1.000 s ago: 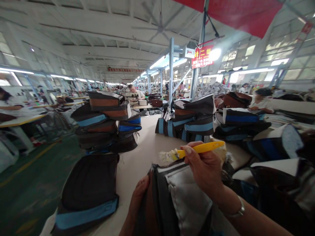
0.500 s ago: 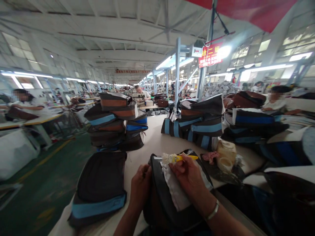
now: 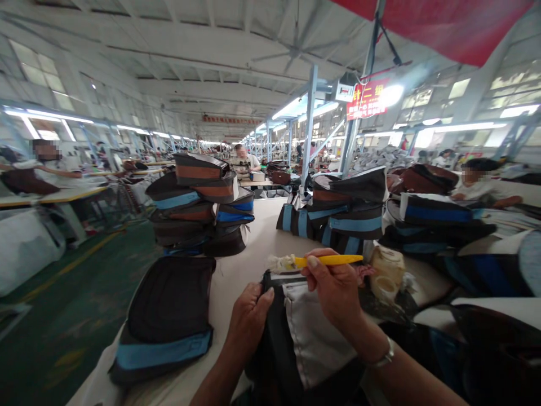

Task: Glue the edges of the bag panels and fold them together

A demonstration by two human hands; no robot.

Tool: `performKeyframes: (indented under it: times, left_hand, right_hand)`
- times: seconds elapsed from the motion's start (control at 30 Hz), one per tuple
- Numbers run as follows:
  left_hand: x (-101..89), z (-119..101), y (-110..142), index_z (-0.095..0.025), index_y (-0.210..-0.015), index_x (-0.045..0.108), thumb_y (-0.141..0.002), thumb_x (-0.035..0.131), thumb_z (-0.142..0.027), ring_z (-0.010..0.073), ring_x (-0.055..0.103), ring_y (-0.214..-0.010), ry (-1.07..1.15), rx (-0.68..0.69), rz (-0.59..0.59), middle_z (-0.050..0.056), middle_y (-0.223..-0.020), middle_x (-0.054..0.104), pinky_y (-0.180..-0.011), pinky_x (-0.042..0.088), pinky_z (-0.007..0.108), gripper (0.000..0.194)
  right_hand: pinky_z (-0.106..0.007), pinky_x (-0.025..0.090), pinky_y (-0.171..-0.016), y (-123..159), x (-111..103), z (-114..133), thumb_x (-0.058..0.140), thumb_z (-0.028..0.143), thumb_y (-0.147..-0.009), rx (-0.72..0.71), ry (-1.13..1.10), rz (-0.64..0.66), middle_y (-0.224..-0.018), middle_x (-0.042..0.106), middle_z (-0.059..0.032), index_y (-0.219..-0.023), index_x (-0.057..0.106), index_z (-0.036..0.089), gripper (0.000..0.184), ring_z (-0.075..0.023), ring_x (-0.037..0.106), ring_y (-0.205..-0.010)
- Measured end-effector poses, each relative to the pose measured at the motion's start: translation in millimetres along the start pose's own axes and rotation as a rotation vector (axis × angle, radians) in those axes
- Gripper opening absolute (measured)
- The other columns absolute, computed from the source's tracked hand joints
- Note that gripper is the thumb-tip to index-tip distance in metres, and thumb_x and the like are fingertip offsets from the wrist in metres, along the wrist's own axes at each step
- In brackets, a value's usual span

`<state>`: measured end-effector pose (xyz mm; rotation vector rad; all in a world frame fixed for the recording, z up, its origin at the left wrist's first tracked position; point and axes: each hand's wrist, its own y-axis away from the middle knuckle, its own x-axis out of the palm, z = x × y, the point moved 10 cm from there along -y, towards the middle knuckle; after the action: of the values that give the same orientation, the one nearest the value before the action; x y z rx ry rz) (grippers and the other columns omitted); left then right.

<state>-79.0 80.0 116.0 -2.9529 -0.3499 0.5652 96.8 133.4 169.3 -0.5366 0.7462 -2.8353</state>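
My right hand [image 3: 336,290] pinches a brush [image 3: 340,260] by its yellow handle. The brush's pale, clotted bristles point left, over the far edge of a black bag piece [image 3: 276,344] in front of me. On this piece lies a light grey cloth panel [image 3: 315,338] with a stitched left edge, partly covered by my right hand and forearm. My left hand [image 3: 251,313] grips the far left edge of the black piece, thumb on top; its other fingertips are hidden. Whether the bristles touch the piece I cannot tell.
Left of me lies another black bag piece [image 3: 169,304] with a blue band. Stacked bag pieces stand at the back left [image 3: 198,197] and back right [image 3: 350,208]. A yellowish plastic jug [image 3: 386,270] sits to the right beside a pink rag [image 3: 364,273]. Co-workers sit farther off.
The brush has risen off the cloth panel, its handle now sticking out farther right. More of the panel shows, lying flatter. My left hand has shifted slightly right, its thumb now visible on the edge.
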Motion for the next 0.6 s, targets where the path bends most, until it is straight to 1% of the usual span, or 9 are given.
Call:
performKeyframes:
  times: [0.07,0.13,0.2,0.27,0.3,0.43,0.47,0.57,0.6]
  left_hand:
    - [3.3,-6.1,2.2,-0.018,-0.081,0.063,-0.089,0.049,-0.045,0.0211,0.057,-0.080,0.011,0.026,0.010,0.004,-0.084,0.062,-0.073,0.043,0.029,0.031]
    - [6.7,-10.3,4.3,-0.019,-0.083,0.063,-0.089,0.048,-0.044,0.0213,0.057,-0.083,0.026,0.035,0.033,0.004,-0.089,0.062,-0.075,0.043,0.029,0.030]
    - [8.6,-10.7,5.9,-0.019,-0.084,0.062,-0.091,0.047,-0.044,0.0217,0.058,-0.086,0.024,0.019,0.048,0.004,-0.091,0.062,-0.076,0.043,0.029,0.030]
    - [8.3,-10.3,7.0,-0.019,-0.081,0.060,-0.091,0.045,-0.044,0.0217,0.057,-0.084,0.001,0.013,0.043,0.004,-0.088,0.061,-0.076,0.042,0.030,0.030]
    - [7.8,-10.4,7.3,-0.019,-0.079,0.059,-0.092,0.045,-0.044,0.0217,0.056,-0.083,-0.011,0.018,0.038,0.004,-0.086,0.060,-0.075,0.042,0.030,0.031]
    - [9.0,-8.2,8.4,-0.019,-0.086,0.060,-0.092,0.044,-0.047,0.0229,0.057,-0.087,-0.006,0.012,0.050,0.005,-0.091,0.062,-0.077,0.042,0.031,0.033]
    - [8.6,-6.4,8.5,-0.019,-0.087,0.060,-0.092,0.044,-0.048,0.0231,0.057,-0.087,-0.007,-0.004,0.044,0.005,-0.091,0.062,-0.077,0.042,0.031,0.034]
    - [7.2,-4.2,8.4,-0.019,-0.082,0.058,-0.091,0.044,-0.049,0.0227,0.057,-0.084,-0.028,-0.019,0.026,0.004,-0.085,0.060,-0.074,0.042,0.031,0.034]
    - [7.2,-5.0,8.0,-0.020,-0.081,0.057,-0.091,0.044,-0.049,0.0226,0.057,-0.083,-0.030,-0.006,0.024,0.004,-0.085,0.060,-0.073,0.042,0.030,0.034]
  right_hand:
    - [-0.023,0.045,-0.051,-2.8,17.0,8.2,0.064,0.030,-0.090,-0.142,0.234,0.164,-0.076,0.066,-0.0008,-0.091,0.067,0.020,0.011,-0.0108,0.057,-0.055]
    - [-0.028,0.052,-0.066,-3.2,27.4,14.0,0.064,0.026,-0.089,-0.303,0.430,0.273,-0.082,0.069,-0.0036,-0.087,0.069,0.020,0.008,-0.0164,0.065,-0.071]
    - [-0.034,0.053,-0.080,-5.9,21.6,20.1,0.063,0.024,-0.089,-0.394,0.526,0.236,-0.088,0.070,-0.0056,-0.087,0.070,0.021,0.007,-0.0206,0.067,-0.086]
    - [-0.036,0.053,-0.085,-9.1,7.2,26.3,0.063,0.023,-0.090,-0.390,0.502,0.128,-0.093,0.070,-0.0063,-0.091,0.069,0.022,0.007,-0.0219,0.067,-0.093]
    - [-0.037,0.053,-0.087,-8.6,4.5,29.5,0.063,0.023,-0.090,-0.388,0.474,0.115,-0.094,0.070,-0.0062,-0.094,0.068,0.022,0.007,-0.0221,0.067,-0.095]
    - [-0.038,0.054,-0.090,4.6,26.4,38.2,0.061,0.020,-0.091,-0.483,0.545,0.323,-0.084,0.070,-0.0036,-0.093,0.066,0.023,0.007,-0.0217,0.069,-0.094]
    - [-0.038,0.054,-0.090,6.3,28.3,38.8,0.060,0.019,-0.091,-0.498,0.580,0.331,-0.083,0.070,-0.0034,-0.092,0.066,0.023,0.007,-0.0215,0.069,-0.092]
    - [-0.039,0.053,-0.093,5.5,20.8,42.4,0.060,0.019,-0.091,-0.508,0.581,0.229,-0.088,0.071,-0.0042,-0.095,0.065,0.023,0.007,-0.0223,0.068,-0.098]
    - [-0.038,0.053,-0.092,6.8,22.8,42.9,0.060,0.020,-0.091,-0.519,0.573,0.240,-0.089,0.071,-0.0041,-0.096,0.065,0.023,0.007,-0.0223,0.068,-0.100]
